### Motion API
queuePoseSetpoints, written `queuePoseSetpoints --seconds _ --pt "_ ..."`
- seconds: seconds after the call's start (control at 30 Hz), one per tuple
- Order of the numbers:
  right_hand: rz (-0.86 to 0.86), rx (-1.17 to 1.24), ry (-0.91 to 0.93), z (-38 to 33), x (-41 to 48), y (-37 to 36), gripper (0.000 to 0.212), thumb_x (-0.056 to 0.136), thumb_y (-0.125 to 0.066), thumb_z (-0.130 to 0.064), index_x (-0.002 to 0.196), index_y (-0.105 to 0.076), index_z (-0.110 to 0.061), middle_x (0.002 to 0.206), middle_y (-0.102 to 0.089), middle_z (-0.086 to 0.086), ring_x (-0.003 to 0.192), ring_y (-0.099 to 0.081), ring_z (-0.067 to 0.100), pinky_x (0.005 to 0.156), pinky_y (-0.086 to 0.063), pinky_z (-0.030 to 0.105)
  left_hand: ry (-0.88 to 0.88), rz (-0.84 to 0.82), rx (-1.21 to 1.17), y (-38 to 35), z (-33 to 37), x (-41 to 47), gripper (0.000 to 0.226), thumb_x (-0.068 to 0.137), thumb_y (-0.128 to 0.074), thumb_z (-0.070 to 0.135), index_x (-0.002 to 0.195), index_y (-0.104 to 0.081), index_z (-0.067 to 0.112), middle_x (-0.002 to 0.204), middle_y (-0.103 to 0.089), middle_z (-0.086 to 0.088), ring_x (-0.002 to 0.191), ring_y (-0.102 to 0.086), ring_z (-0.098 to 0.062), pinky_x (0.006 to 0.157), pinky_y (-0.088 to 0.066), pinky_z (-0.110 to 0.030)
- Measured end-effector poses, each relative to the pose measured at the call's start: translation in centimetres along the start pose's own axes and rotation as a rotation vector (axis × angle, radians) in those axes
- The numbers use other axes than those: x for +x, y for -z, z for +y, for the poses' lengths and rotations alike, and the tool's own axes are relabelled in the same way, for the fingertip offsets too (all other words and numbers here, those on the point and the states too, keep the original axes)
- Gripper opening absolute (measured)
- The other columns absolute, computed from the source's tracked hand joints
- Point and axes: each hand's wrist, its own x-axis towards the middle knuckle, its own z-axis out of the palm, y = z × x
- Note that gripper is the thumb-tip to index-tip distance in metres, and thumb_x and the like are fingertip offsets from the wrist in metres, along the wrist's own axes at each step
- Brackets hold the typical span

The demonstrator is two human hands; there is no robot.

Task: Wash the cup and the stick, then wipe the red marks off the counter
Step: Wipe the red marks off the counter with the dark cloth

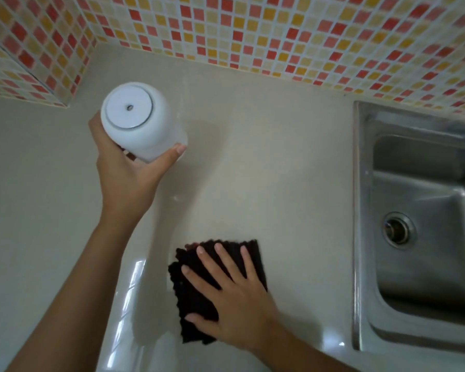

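Beige counter (279, 162) under mosaic tile, sink (360, 210) at right. Left hand (126, 181), upper left, wrapped around upturned white cup (142, 122); right hand (234, 294), lower centre, spread flat on dark cloth (196, 296). No red marks or stick visible (perhaps beneath cloth). Best pressing evenly, sweeping overlapping strokes, keeping cup lifted clear.

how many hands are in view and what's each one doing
2. The left hand holds the white cup upside down above the counter, near the back left corner. The right hand presses flat on the dark cloth near the front edge, left of the sink.
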Motion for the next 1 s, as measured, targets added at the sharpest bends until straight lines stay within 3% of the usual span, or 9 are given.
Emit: queuePoseSetpoints --seconds 0.1,0.23,0.37,0.53,0.67,0.77,0.9,1.0 --pt "0.045 -0.04 -0.035 5.5 3.9 1.9 0.072 0.089 -0.032 -0.072 0.152 -0.018 -0.04 0.162 -0.012 -0.004 0.15 -0.007 0.024 0.114 -0.011 0.062 0.008 -0.024 0.004 -0.2 -0.1 -0.2 0.093 0.072 -0.085 0.025 0.142 -0.026 0.009 0.137 -0.046 0.007 0.125 -0.05 -0.003 0.097 -0.049 -0.019" --pt "0.17 -0.133 -0.358 16.9 12.9 5.2 0.071 0.087 -0.029 -0.074 0.15 -0.024 -0.041 0.16 -0.021 -0.003 0.148 -0.018 0.026 0.115 -0.009 0.061 0.031 -0.032 0.016 0.1 -0.9 -1.2 0.092 0.072 -0.085 0.024 0.14 -0.027 0.004 0.139 -0.049 -0.001 0.124 -0.053 -0.006 0.098 -0.049 -0.022" --pt "0.1 -0.052 -0.611 25.2 16.9 8.5 0.073 0.088 -0.011 -0.077 0.152 -0.006 -0.042 0.163 -0.005 -0.004 0.15 -0.002 0.024 0.117 0.003 0.058 0.034 -0.051 0.034 0.3 -1.4 -2.4 0.093 0.072 -0.085 0.027 0.141 -0.026 0.005 0.14 -0.049 -0.004 0.125 -0.054 -0.01 0.101 -0.049 -0.029" --pt "0.229 -0.073 -0.689 19.8 9.4 5.8 0.07 0.093 -0.017 -0.069 0.153 -0.014 -0.034 0.162 -0.014 0.005 0.148 -0.01 0.031 0.114 -0.004 0.063 0.034 -0.051 0.014 0.6 -1.1 -2.8 0.093 0.073 -0.085 0.027 0.14 -0.025 0.002 0.141 -0.048 -0.008 0.127 -0.053 -0.014 0.102 -0.049 -0.035" --pt "0.136 -0.073 -0.721 9.5 -3.1 2.3 0.069 0.094 -0.026 -0.065 0.154 -0.018 -0.031 0.162 -0.014 0.007 0.147 -0.013 0.035 0.113 -0.01 0.064 0.055 0.018 -0.025 0.8 -1.0 -2.9 0.092 0.074 -0.084 0.028 0.141 -0.025 0.005 0.141 -0.049 -0.007 0.127 -0.053 -0.015 0.104 -0.048 -0.037" --pt "0.043 -0.075 -0.618 4.1 -7.0 0.4 0.072 0.09 -0.031 -0.069 0.151 -0.027 -0.032 0.16 -0.019 0.008 0.145 -0.019 0.04 0.11 -0.014 0.068 0.073 0.043 -0.022 0.5 -1.1 -3.4 0.09 0.075 -0.084 0.024 0.141 -0.026 0.006 0.141 -0.048 -0.006 0.126 -0.054 -0.012 0.103 -0.048 -0.033" --pt "0.081 -0.087 -0.464 9.6 -0.6 2.6 0.073 0.088 -0.028 -0.074 0.152 -0.021 -0.039 0.162 -0.015 0.002 0.148 -0.012 0.035 0.112 -0.009 0.067 0.068 -0.014 0.008 0.3 -0.5 -3.5 0.091 0.073 -0.084 0.023 0.14 -0.026 0.005 0.14 -0.048 -0.004 0.124 -0.054 -0.008 0.101 -0.049 -0.028" --pt "0.128 -0.067 -0.619 17.0 10.0 5.7 0.074 0.087 -0.017 -0.077 0.152 -0.011 -0.042 0.163 -0.007 0.0 0.149 -0.004 0.033 0.113 -0.001 0.066 0.016 -0.037 0.049 0.7 0.2 -3.1 0.093 0.072 -0.086 0.026 0.139 -0.026 0.002 0.139 -0.049 -0.004 0.123 -0.054 -0.008 0.099 -0.049 -0.026"
